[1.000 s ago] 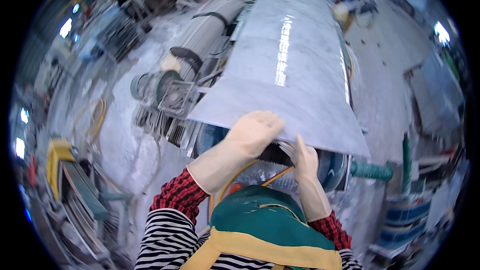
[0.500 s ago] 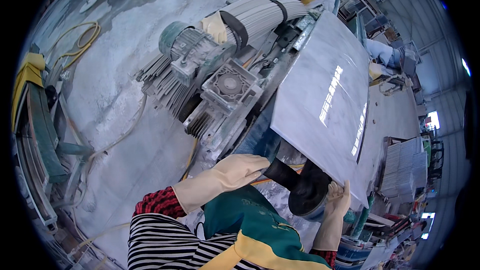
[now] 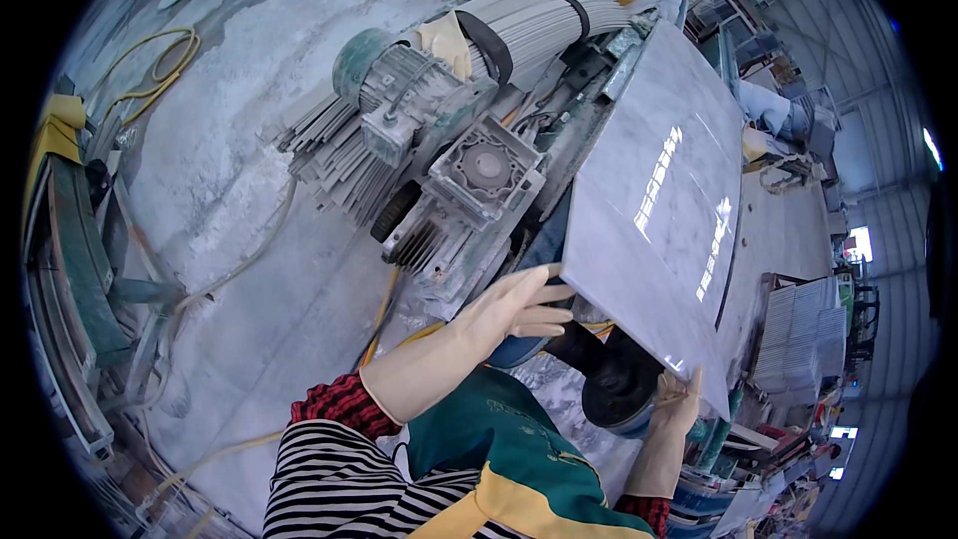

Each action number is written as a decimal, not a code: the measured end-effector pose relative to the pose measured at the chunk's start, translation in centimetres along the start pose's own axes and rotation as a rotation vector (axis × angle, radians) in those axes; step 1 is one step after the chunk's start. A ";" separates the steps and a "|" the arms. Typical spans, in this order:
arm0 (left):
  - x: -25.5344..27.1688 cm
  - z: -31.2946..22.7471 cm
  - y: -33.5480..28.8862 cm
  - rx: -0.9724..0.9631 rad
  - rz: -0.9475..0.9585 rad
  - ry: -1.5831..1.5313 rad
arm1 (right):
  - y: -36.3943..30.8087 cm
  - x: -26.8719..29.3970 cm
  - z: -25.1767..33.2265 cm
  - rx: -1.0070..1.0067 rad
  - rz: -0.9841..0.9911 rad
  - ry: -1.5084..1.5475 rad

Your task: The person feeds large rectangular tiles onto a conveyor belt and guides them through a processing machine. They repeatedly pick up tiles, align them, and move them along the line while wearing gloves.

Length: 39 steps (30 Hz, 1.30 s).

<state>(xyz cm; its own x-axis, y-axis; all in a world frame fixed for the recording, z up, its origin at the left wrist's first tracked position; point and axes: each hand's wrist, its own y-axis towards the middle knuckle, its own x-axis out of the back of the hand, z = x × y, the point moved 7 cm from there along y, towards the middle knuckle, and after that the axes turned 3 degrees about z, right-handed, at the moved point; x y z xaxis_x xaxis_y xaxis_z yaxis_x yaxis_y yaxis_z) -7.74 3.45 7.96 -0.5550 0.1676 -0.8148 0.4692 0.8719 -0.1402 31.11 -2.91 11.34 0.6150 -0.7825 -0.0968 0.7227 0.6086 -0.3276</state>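
A polished white stone slab (image 3: 649, 180) with grey veining lies tilted in front of me, its near end reaching past what carries it. My right hand (image 3: 673, 401), in a cream rubber glove, grips the slab's near edge by the right corner, some fingers hidden underneath. At the near left corner, my left hand (image 3: 514, 309), gloved alike, is open with its fingers spread, the tips at or just beside the slab's edge; whether they touch cannot be made out. A black round pipe-like part (image 3: 611, 389) shows beneath the slab.
A dusty motor (image 3: 404, 90) and gearbox (image 3: 484, 168) stand left of the slab. Behind them lies a strapped bundle of thin strips (image 3: 549, 15). Yellow hose (image 3: 165, 75) coils on the wet floor at left. Stacked slabs (image 3: 798, 339) stand to the right.
My left hand has risen toward the slab's near left corner and its fingers have spread. The right hand stays at the near edge. The view has shifted slightly.
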 end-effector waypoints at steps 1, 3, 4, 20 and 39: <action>-0.3 -0.8 0.1 0.010 -0.037 -0.009 | 0.2 0.3 -0.7 -0.013 0.028 0.002; -0.4 -1.3 0.6 0.029 0.017 0.145 | 1.3 2.2 -3.3 -0.033 0.075 0.008; -0.3 -1.3 0.7 0.036 0.041 0.225 | 1.7 2.9 -4.8 -0.087 0.101 0.027; 0.5 -2.7 -3.9 0.305 0.100 1.898 | -8.1 13.8 -20.8 -0.404 0.152 0.059; -9.4 5.6 19.5 0.140 0.530 2.190 | -11.0 11.8 -20.8 -0.597 0.183 0.081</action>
<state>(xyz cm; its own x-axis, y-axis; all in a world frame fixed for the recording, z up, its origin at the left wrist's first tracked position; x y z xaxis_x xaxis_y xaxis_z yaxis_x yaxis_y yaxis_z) 10.48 16.27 9.69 -0.0194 0.4728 0.8810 0.7587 0.5809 -0.2950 23.87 -21.53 -5.76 0.6694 -0.6943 -0.2644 0.2926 0.5735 -0.7652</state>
